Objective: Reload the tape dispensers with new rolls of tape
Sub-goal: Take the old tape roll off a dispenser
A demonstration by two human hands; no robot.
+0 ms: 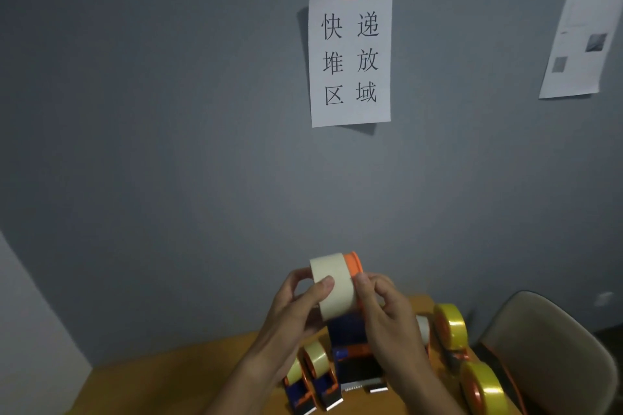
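Both hands are clamped on the work, left hand (296,307) round the roll (332,286), right hand (387,310) on the dispenser (350,344), raised above the table (188,377); seating the roll squarely on the hub (354,264) seems next.

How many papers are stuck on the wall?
2. One paper with big black characters hangs in the middle of the grey wall. Another paper with small print and pictures hangs at the far right edge.
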